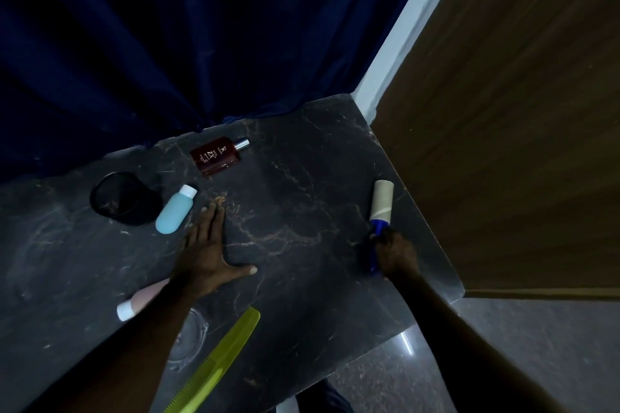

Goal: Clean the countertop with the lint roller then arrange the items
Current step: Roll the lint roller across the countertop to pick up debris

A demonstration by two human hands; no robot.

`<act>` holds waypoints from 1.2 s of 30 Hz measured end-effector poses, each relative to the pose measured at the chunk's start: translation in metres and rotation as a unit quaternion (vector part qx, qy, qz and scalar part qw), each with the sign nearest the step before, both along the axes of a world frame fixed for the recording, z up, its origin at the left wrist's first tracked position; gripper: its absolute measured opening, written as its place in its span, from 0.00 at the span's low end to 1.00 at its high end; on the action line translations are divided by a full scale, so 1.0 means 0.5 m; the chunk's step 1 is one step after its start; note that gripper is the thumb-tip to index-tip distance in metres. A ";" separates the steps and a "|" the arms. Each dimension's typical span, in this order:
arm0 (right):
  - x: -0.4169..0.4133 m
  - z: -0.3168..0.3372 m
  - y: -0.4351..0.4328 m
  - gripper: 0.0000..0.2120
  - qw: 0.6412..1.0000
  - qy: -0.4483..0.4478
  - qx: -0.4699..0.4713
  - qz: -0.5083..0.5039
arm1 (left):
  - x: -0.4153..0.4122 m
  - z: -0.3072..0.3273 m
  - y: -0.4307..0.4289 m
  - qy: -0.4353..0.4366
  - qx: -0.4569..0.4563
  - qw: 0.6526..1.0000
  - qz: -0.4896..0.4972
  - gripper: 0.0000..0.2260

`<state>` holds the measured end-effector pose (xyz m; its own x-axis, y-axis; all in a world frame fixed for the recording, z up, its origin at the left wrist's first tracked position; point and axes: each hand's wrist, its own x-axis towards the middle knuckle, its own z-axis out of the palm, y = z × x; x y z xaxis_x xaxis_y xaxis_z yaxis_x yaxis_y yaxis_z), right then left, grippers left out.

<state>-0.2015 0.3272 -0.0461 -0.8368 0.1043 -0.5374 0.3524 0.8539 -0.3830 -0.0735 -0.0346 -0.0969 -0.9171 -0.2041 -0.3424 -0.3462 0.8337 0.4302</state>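
My right hand [396, 253] grips the blue handle of a lint roller [381, 203], whose beige roll lies on the dark marble countertop [302, 198] near its right edge. My left hand [209, 250] rests flat and open on the counter's middle. A brown perfume bottle [218, 155] lies at the back. A light blue bottle [175, 210] lies beside a black mesh cup [122, 198] tipped on its side. A pink bottle with a white cap [139, 302] is partly hidden under my left forearm. A yellow-green comb [221, 362] lies near the front edge.
A clear glass dish [189, 340] sits under my left forearm, next to the comb. A dark blue curtain [167, 43] hangs behind the counter. A wooden panel [520, 111] borders the right side. Grey floor [385, 375] shows below the front edge.
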 end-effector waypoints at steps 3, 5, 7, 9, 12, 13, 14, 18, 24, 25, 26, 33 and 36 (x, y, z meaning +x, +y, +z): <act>-0.011 -0.004 -0.041 0.18 1.000 -0.011 -0.001 0.029 | 0.000 0.004 0.002 -0.004 -0.001 1.000 0.002 0.72; -0.014 -0.007 -0.071 0.18 0.998 -0.027 0.004 0.050 | 0.000 0.006 0.003 -0.006 -0.003 1.000 0.002 0.72; -0.008 -0.010 -0.107 0.19 0.995 -0.016 0.025 0.091 | 0.000 0.009 0.002 -0.009 -0.003 1.000 0.003 0.72; 0.004 -0.011 -0.140 0.19 0.987 0.031 0.057 0.149 | 0.001 0.010 0.002 -0.012 -0.001 1.000 0.002 0.72; 0.025 -0.009 -0.183 0.19 0.968 0.060 0.102 0.222 | 0.004 0.008 0.002 -0.009 -0.002 1.000 0.000 0.72; 0.029 -0.010 -0.196 0.20 0.963 0.067 0.118 0.235 | 0.005 0.007 0.001 -0.008 0.000 1.000 0.000 0.72; 0.033 -0.010 -0.209 0.21 0.961 0.073 0.120 0.237 | 0.006 0.006 -0.001 -0.006 0.001 1.000 0.000 0.71; 0.051 -0.016 -0.249 0.20 0.960 0.073 0.069 0.262 | 0.008 0.004 -0.002 0.005 0.000 1.000 0.001 0.71; 0.091 -0.030 -0.302 0.19 0.922 0.113 0.106 0.356 | 0.008 -0.003 -0.005 0.005 0.005 1.000 0.001 0.71; 0.098 -0.035 -0.309 0.20 0.922 0.108 0.099 0.358 | 0.008 -0.002 -0.003 0.004 0.003 1.000 0.000 0.71; 0.108 -0.039 -0.316 0.21 0.918 0.112 0.096 0.367 | 0.007 -0.001 -0.004 0.001 0.002 1.000 -0.003 0.71; 0.136 -0.034 -0.363 0.14 0.920 0.064 0.043 0.384 | 0.012 -0.008 -0.005 0.022 -0.001 1.000 -0.008 0.71; 0.156 -0.020 -0.368 0.11 0.925 0.110 0.047 0.361 | 0.012 -0.012 -0.004 0.032 -0.011 0.999 -0.015 0.70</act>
<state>-0.1235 0.1433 -0.0563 -0.7943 -0.4872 -0.3630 -0.4007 0.8692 -0.2897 -0.0675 -0.0368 -0.1027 -0.9425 -0.1832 -0.2794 -0.2939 0.8525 0.4323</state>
